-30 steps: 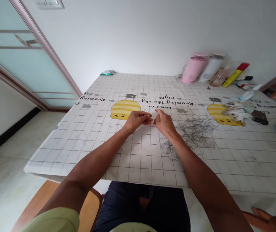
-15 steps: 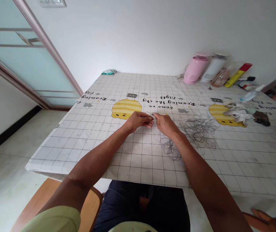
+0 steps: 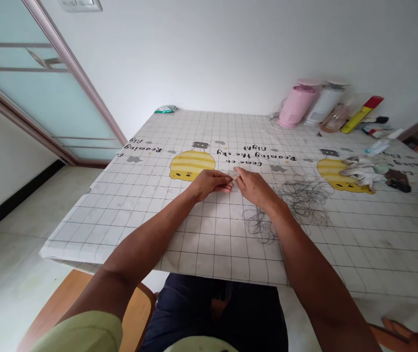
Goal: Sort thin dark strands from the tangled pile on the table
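Over the middle of the checked tablecloth, my left hand is closed in a pinch; what it holds is too small to make out. My right hand is just to its right, index finger stretched out and apart from the thumb, with the fingertips close to those of my left hand. A faint thin strand shows by the fingertips. Beside and partly behind my right wrist lies a loose tangle of dark thin wire or thread, with a smaller clump nearer the front edge.
At the back right stand a pink cylinder, a white cylinder, a bottle and a yellow-red box. A crumpled cloth and a clear bottle lie right. A green-white packet sits at the back left corner.
The index finger of my right hand has lifted and spread away from the thumb, and the hand has shifted slightly right. My left hand has barely moved.
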`<state>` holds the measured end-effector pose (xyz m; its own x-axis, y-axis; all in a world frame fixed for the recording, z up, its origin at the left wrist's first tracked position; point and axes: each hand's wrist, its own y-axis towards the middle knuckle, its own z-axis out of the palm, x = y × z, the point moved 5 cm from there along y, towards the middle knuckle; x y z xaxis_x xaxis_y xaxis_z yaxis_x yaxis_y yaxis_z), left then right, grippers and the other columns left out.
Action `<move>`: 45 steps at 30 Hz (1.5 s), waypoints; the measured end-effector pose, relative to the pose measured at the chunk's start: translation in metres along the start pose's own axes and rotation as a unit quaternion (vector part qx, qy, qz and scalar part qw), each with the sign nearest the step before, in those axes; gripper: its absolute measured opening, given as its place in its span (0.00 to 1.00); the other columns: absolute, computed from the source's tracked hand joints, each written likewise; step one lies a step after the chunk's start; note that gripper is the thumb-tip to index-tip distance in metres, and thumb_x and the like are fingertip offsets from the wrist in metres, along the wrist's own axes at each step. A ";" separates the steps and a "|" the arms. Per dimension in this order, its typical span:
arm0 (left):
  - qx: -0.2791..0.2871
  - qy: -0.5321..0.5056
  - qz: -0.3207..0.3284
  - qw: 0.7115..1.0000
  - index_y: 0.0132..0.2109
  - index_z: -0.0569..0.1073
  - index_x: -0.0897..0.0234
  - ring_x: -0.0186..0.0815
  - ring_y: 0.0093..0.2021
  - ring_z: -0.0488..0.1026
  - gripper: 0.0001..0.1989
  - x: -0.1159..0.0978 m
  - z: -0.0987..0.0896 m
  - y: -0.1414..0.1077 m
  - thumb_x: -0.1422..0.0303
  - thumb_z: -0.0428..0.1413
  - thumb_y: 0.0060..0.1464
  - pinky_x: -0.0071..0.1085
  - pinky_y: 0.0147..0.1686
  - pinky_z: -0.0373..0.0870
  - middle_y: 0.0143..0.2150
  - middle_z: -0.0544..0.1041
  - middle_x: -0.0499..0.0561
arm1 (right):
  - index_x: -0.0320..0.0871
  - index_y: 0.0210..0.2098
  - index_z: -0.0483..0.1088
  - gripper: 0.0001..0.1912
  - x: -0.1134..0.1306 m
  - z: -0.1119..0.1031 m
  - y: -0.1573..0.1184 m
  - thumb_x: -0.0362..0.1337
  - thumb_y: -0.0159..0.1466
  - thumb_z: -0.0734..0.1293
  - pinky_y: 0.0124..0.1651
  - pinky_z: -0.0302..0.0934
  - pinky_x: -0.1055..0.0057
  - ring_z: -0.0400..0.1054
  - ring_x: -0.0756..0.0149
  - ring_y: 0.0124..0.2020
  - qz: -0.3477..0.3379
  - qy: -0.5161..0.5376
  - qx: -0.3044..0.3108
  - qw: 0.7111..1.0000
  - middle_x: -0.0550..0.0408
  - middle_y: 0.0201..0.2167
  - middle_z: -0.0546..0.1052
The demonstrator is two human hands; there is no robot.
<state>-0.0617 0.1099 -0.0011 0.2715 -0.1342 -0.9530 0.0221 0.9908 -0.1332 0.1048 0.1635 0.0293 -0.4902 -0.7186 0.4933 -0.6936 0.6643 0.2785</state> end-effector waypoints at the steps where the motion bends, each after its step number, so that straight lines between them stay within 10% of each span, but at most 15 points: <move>1: -0.013 -0.009 0.010 1.000 0.41 0.85 0.72 0.38 0.37 0.84 0.10 -0.001 -0.001 0.001 0.68 0.74 0.57 0.42 0.53 0.83 0.39 0.86 0.61 | 0.43 0.59 0.74 0.15 -0.003 -0.001 0.001 0.36 0.76 0.63 0.42 0.65 0.67 0.75 0.59 0.37 0.022 0.025 -0.027 0.999 0.49 0.37 0.82; 8: -0.027 -0.029 0.028 0.999 0.41 0.84 0.71 0.38 0.37 0.84 0.09 -0.002 -0.003 0.003 0.70 0.73 0.57 0.42 0.52 0.82 0.39 0.86 0.61 | 0.44 0.49 0.81 0.16 -0.011 0.012 0.005 0.35 0.72 0.60 0.33 0.70 0.70 0.75 0.64 0.29 0.083 0.232 -0.096 0.964 0.54 0.31 0.80; 24: -0.002 0.043 0.022 0.999 0.39 0.85 0.71 0.39 0.34 0.84 0.10 -0.002 -0.001 0.002 0.69 0.74 0.55 0.42 0.47 0.84 0.36 0.86 0.59 | 0.45 0.41 0.84 0.17 -0.008 0.007 0.002 0.31 0.69 0.61 0.35 0.64 0.70 0.71 0.64 0.29 0.014 0.117 -0.031 0.993 0.56 0.28 0.78; 33: -0.003 -0.008 0.012 1.000 0.54 0.81 0.74 0.42 0.39 0.85 0.22 -0.008 -0.001 -0.003 0.72 0.75 0.54 0.44 0.49 0.84 0.44 0.86 0.64 | 0.41 0.47 0.84 0.19 -0.013 0.002 0.005 0.34 0.70 0.61 0.36 0.66 0.67 0.74 0.62 0.27 0.067 0.078 -0.136 0.985 0.54 0.26 0.80; 45: -0.026 -0.116 0.038 0.992 0.46 0.85 0.73 0.36 0.40 0.80 0.16 0.009 0.016 0.001 0.67 0.75 0.54 0.33 0.41 0.80 0.45 0.85 0.62 | 0.41 0.46 0.79 0.15 -0.007 0.003 0.001 0.40 0.72 0.62 0.36 0.68 0.66 0.75 0.60 0.26 0.156 0.162 -0.222 0.949 0.51 0.28 0.81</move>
<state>-0.0434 0.1099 -0.0057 0.4854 -0.0453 -0.8731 -0.0550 0.9951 -0.0823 0.1059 0.1685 0.0232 -0.3972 -0.4202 0.8159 -0.2165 0.9068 0.3616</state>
